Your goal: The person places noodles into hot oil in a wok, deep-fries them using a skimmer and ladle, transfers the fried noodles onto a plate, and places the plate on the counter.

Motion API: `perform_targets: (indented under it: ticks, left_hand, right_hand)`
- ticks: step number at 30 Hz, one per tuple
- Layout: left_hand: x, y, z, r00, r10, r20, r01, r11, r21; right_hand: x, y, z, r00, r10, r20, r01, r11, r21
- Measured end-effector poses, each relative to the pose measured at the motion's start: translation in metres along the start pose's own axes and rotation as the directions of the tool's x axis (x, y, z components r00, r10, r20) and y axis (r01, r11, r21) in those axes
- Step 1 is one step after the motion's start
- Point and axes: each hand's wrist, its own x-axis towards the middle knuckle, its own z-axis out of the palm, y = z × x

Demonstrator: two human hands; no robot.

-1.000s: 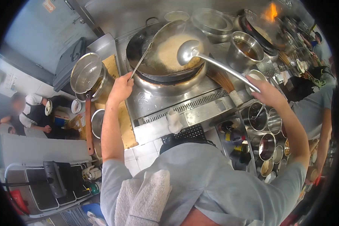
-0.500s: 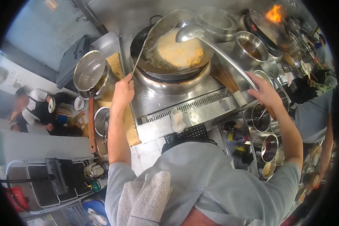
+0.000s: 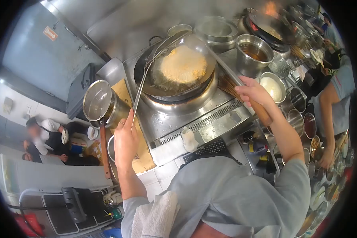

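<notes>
Food [image 3: 184,65], pale gold and frothy, is sitting in the wok [image 3: 168,93], with dark liquid bubbling round its edges. Wok is standing on a stove ring [image 3: 196,104]; haze is hanging above it.

Left hand [image 3: 125,139] is pinching the near end of a thin metal rod [image 3: 140,91], which is leaning over the wok's side; its far end is blurring among bright wires, so the shape of the head I cannot tell. Right hand [image 3: 258,93] is wrapping its fingers round a long metal shaft [image 3: 227,67], a wooden handle [image 3: 261,115] showing behind the palm. Shaft is slanting towards the wok; its head is not reading clearly.

Judging by looks: food is seeming light, soft and fragile, likely slippery with hot liquid, so best lifted from beneath with a broad tool, never by fingers. Rod is looking stiff but slim, apt to twist; near end is suiting the hold. Shaft is probably weighing towards its far end, the wooden part being the cooler place to grasp. Brush [image 3: 228,86] is lying just beside the right hand
</notes>
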Motion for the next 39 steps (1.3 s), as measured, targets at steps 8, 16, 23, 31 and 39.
perform_targets:
  ticks: [8,16,23,31,39]
  left_hand:
    - [0.005,0.013,-0.011,0.996,0.064,-0.064,-0.065,0.998,-0.018]
    - [0.058,-0.047,0.039,0.995,0.036,-0.093,-0.04,0.998,-0.042]
    - [0.106,-0.098,0.095,0.998,0.022,-0.057,-0.027,0.995,-0.101]
    - [0.114,-0.114,0.105,0.998,0.063,-0.013,-0.064,0.976,-0.208]
    - [0.087,-0.119,0.096,0.988,-0.013,0.152,0.058,0.953,-0.296]
  right_hand:
    - [0.029,0.019,-0.003,0.998,-0.063,0.008,0.063,0.998,-0.018]
    - [0.058,-0.003,0.015,0.999,-0.016,0.035,0.023,0.978,-0.209]
    - [0.109,-0.004,0.043,0.985,0.049,0.167,0.062,0.8,-0.596]
    - [0.054,-0.013,0.023,0.943,-0.09,0.32,0.331,0.348,-0.877]
    - [-0.052,-0.078,0.027,0.958,0.275,-0.083,-0.227,0.545,-0.807]
